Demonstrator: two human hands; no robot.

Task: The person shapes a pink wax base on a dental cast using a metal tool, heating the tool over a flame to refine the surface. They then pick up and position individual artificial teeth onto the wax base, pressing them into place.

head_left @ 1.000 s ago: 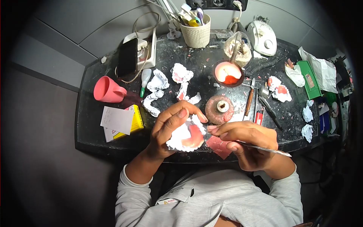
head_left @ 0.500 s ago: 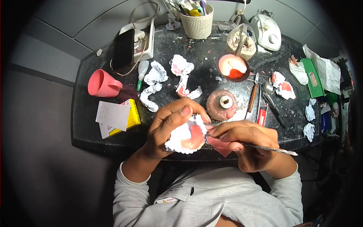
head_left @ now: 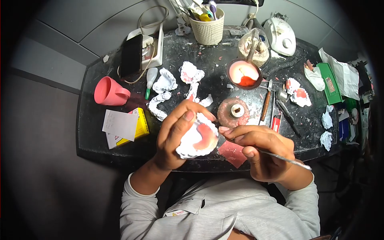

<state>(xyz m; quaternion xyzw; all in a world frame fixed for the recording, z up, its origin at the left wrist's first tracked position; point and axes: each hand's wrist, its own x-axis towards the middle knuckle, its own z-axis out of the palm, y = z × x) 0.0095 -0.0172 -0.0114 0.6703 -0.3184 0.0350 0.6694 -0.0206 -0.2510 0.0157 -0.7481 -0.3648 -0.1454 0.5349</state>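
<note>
A white cast [head_left: 187, 141], roughly horseshoe-shaped with a knobbly rim, is held above the near edge of the dark table [head_left: 94, 138]. A smooth pink layer [head_left: 208, 138] forms a curved band over part of its face. This portion is covered, whereas the adjoining inner area is white and bare; whether the layer is finished at its edges cannot be told. The left hand [head_left: 173, 138] is closed about the cast, its fingers curled along the left and upper edges. The right hand [head_left: 269, 148] grips a slender metal tool [head_left: 282, 158] between thumb and fingers, just beside the cast; the working tip cannot be made out, nor whether it touches the pink layer.

Below the right hand's fingertips lies a pink sheet [head_left: 232, 155], and beyond it stands a rounded, pink-crusted vessel [head_left: 233, 113] with a pale neck. Farther back, a small pan [head_left: 229, 76] contains pale pink material and a glossy red pool [head_left: 246, 81]. To its right lie a wooden-handled knife [head_left: 265, 106] and further casts bearing pink patches [head_left: 301, 96]. More casts [head_left: 165, 81] lie to the left of the rounded vessel. At the periphery are a pink cup [head_left: 111, 92], a yellow box [head_left: 143, 122] partly under a written note [head_left: 120, 125], a phone [head_left: 131, 56], a basket of implements [head_left: 208, 32] and a green box [head_left: 330, 85].
</note>
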